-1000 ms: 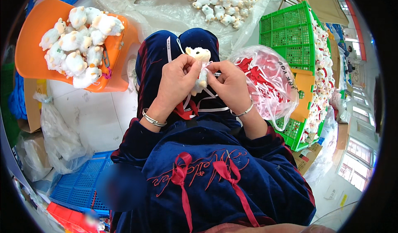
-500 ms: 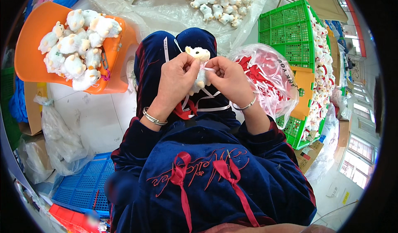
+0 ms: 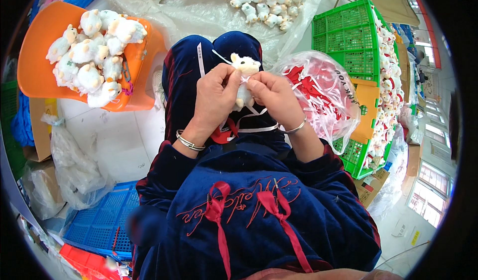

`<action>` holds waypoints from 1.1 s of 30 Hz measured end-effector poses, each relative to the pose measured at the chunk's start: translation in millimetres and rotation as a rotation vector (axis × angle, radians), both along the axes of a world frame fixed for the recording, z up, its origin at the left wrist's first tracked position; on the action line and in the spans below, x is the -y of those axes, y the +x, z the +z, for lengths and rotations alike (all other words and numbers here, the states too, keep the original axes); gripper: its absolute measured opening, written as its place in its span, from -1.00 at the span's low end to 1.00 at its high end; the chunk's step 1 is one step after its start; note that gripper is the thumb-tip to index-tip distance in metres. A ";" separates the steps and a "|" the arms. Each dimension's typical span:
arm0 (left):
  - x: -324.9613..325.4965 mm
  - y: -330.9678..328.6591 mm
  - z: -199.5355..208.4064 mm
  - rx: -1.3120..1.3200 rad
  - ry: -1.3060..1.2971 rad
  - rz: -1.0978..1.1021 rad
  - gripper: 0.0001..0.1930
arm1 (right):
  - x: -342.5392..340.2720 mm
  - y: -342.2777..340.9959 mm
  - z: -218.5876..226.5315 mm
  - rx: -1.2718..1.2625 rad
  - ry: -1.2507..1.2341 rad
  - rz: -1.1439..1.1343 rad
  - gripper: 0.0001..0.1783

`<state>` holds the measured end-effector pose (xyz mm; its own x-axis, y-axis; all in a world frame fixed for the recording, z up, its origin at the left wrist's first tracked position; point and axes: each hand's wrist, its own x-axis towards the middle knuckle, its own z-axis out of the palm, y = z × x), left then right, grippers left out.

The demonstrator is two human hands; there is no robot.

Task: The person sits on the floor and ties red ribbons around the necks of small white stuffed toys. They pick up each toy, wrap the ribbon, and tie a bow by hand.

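Above my lap is a small white plush animal with cream ears and muzzle, facing away to the upper right. A thin pale ribbon crosses its neck. My left hand is closed in a pinch on the ribbon at the left side of the neck. Opposite it, my right hand pinches the ribbon between thumb and forefinger. The exact ribbon ends are hidden under my fingertips. Below the toy, a red cloth piece with white ribbon strips lies on my lap.
At left, an orange chair bears several white plush animals. More plush toys lie on plastic sheeting ahead. On my right are a clear bag of red ribboned pieces and a green crate. A blue crate sits lower left.
My right hand has drawn in closer to the toy's neck, and the ribbon there now sits tighter between both hands. The toy has shifted slightly right and up.
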<state>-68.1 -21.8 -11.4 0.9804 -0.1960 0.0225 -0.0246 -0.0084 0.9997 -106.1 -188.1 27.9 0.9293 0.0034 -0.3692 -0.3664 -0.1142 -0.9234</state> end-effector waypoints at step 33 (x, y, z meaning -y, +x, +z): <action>-1.7 -1.9 2.0 -0.054 0.022 -0.072 -0.83 | 1.4 -9.7 0.7 0.065 -0.250 -0.006 -0.80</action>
